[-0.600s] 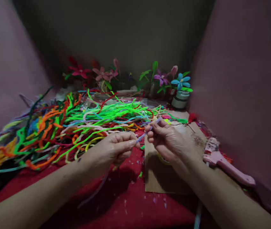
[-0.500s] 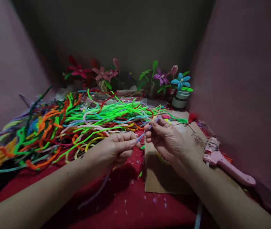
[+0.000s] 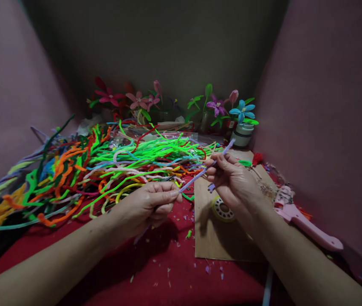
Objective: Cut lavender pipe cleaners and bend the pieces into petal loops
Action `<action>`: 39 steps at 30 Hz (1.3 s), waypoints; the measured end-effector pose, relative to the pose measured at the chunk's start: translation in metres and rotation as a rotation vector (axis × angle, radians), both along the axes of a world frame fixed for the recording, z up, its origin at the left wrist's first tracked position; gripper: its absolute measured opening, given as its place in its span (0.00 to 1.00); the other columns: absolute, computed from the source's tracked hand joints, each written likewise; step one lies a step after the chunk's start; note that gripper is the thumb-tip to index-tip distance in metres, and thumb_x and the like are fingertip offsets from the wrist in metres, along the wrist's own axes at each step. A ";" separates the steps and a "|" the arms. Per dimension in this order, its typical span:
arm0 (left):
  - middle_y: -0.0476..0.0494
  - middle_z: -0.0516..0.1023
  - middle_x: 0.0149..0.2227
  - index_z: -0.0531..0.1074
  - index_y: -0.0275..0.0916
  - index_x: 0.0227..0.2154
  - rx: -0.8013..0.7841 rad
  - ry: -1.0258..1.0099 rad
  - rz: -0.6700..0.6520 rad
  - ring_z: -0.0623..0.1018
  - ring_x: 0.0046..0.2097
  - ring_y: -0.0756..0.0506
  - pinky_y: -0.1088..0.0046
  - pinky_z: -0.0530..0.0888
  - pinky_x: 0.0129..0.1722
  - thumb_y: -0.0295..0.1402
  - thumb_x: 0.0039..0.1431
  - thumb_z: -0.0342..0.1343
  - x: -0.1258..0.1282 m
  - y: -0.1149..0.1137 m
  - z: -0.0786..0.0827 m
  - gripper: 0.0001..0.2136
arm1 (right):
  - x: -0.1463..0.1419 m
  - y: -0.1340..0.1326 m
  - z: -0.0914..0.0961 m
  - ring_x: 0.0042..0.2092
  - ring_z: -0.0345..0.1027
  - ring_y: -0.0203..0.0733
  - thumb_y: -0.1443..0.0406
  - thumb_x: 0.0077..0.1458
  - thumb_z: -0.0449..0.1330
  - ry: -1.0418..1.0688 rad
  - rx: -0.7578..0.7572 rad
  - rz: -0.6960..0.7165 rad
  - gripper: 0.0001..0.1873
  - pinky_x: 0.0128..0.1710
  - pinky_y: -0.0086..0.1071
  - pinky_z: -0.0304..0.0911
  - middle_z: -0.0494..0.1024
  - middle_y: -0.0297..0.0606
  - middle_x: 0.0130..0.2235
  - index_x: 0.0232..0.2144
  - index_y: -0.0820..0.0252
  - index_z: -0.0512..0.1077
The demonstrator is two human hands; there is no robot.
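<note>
A lavender pipe cleaner stretches slantwise between my two hands, above the red cloth. My left hand pinches it between thumb and forefinger, and its loose tail hangs blurred below that hand. Farther up, my right hand grips the same pipe cleaner, and the tip sticks out beyond the fingers toward the back. A small bent purple piece shows just under the right fingers; whether they hold it, I cannot tell. Beneath my right hand lies a round, yellow-rimmed disc with holes on a cardboard sheet.
A large heap of coloured pipe cleaners spreads across the left and middle. Pipe-cleaner flowers stand along the back, one in a pale jar. A pink glue gun lies at right. Small scraps dot the red cloth.
My hands have moved apart, so a longer stretch of pipe cleaner shows between them. The tail below my left hand has become shorter. The disc on the cardboard is now uncovered.
</note>
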State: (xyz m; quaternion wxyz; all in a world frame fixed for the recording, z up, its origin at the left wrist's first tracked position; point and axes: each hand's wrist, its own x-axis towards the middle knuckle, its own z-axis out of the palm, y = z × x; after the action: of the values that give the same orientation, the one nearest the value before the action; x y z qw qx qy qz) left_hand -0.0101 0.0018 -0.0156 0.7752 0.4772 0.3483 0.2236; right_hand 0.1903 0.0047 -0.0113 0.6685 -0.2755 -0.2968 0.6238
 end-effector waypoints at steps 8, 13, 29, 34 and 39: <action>0.59 0.49 0.14 0.66 0.37 0.30 -0.018 -0.014 0.006 0.46 0.16 0.57 0.78 0.45 0.16 0.36 0.57 0.51 0.005 -0.005 0.005 0.07 | -0.018 -0.011 -0.009 0.24 0.70 0.33 0.64 0.46 0.64 -0.156 -0.025 0.286 0.08 0.25 0.26 0.68 0.75 0.37 0.24 0.25 0.65 0.74; 0.58 0.53 0.14 0.67 0.36 0.28 0.000 -0.011 -0.021 0.48 0.15 0.57 0.77 0.47 0.16 0.34 0.57 0.51 -0.006 0.003 -0.001 0.07 | 0.002 -0.003 -0.001 0.23 0.69 0.31 0.66 0.49 0.61 -0.063 -0.026 0.077 0.05 0.22 0.22 0.67 0.76 0.35 0.25 0.25 0.63 0.72; 0.51 0.69 0.18 0.68 0.33 0.27 0.108 0.051 0.017 0.56 0.14 0.59 0.80 0.51 0.15 0.37 0.56 0.53 -0.003 0.000 0.004 0.10 | -0.026 -0.021 -0.007 0.23 0.66 0.32 0.67 0.41 0.66 -0.415 -0.053 0.260 0.06 0.25 0.26 0.63 0.74 0.34 0.21 0.23 0.65 0.74; 0.49 0.72 0.25 0.69 0.35 0.30 0.199 0.069 0.082 0.63 0.19 0.57 0.81 0.59 0.18 0.35 0.52 0.57 -0.008 0.002 0.007 0.08 | -0.021 -0.019 -0.010 0.22 0.67 0.33 0.62 0.46 0.63 -0.451 -0.028 0.191 0.09 0.24 0.28 0.63 0.76 0.37 0.22 0.25 0.65 0.74; 0.51 0.70 0.23 0.71 0.35 0.31 0.247 0.097 0.084 0.64 0.19 0.56 0.81 0.62 0.18 0.31 0.49 0.59 -0.009 0.000 0.006 0.07 | -0.020 -0.017 -0.012 0.22 0.67 0.34 0.63 0.44 0.65 -0.409 -0.021 0.154 0.08 0.23 0.28 0.62 0.75 0.36 0.21 0.25 0.65 0.73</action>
State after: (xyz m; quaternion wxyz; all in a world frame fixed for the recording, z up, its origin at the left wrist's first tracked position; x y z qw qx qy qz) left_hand -0.0188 0.0013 -0.0096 0.6828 0.5644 0.3747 0.2737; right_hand 0.1705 -0.0122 -0.0232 0.5420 -0.3798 -0.4401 0.6069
